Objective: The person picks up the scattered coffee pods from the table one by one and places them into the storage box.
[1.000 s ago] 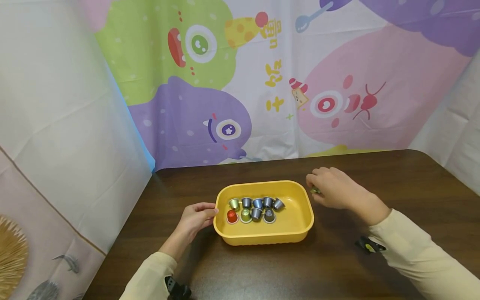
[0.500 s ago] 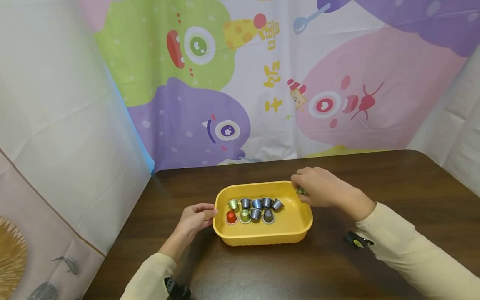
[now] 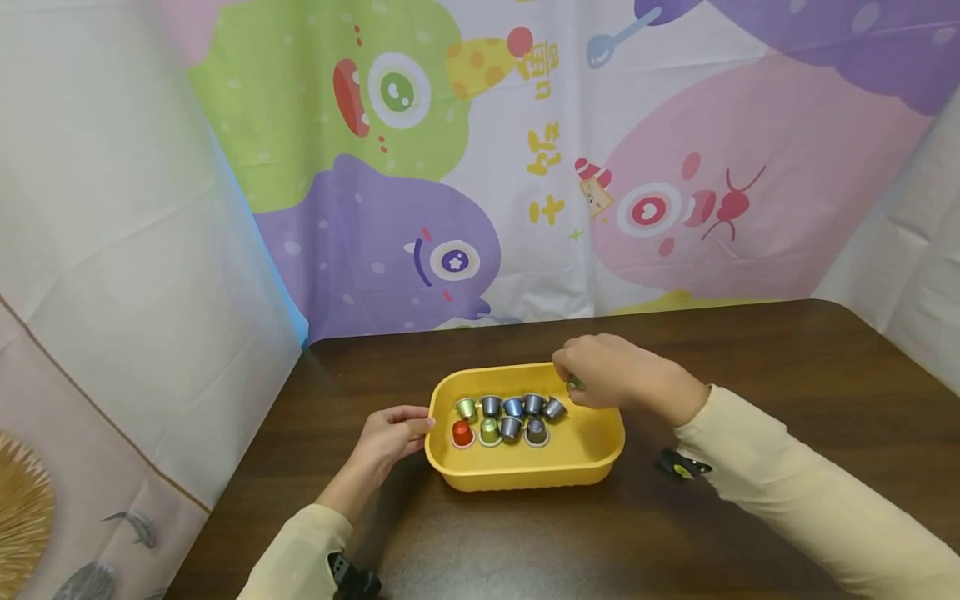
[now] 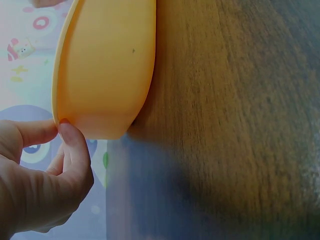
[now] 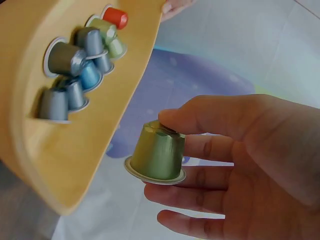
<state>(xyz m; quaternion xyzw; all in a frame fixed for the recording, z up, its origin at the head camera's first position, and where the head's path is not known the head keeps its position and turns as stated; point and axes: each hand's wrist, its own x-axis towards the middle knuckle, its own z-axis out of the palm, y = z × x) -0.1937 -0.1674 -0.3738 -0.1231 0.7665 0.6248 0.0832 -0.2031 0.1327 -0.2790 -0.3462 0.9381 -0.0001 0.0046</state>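
Observation:
My right hand [image 3: 600, 371] is over the far right corner of a yellow plastic tray [image 3: 517, 479]. Between its thumb and fingers it pinches a green coffee capsule [image 5: 158, 152], whose wide rim points down in the right wrist view. At the tray's left end, my left hand [image 3: 390, 437] pinches the rim between thumb and finger, as the left wrist view also shows. Inside the tray sit several capsules in two rows: a red capsule [image 3: 462, 432], light green ones, a blue capsule [image 3: 513, 407] and several dark grey ones, one of them a tilted grey capsule [image 3: 554, 409].
The tray stands on a dark brown wooden table [image 3: 480, 542]. Behind it hangs a cloth with cartoon figures [image 3: 405, 233], and a pale curtain [image 3: 142, 208] runs along the left side. Each sleeve has a black wrist camera [image 3: 682, 465] under it.
My right hand has moved left with the green capsule, from beside the tray to above its far right corner. The left hand stays on the rim, and the capsules in the tray have not moved.

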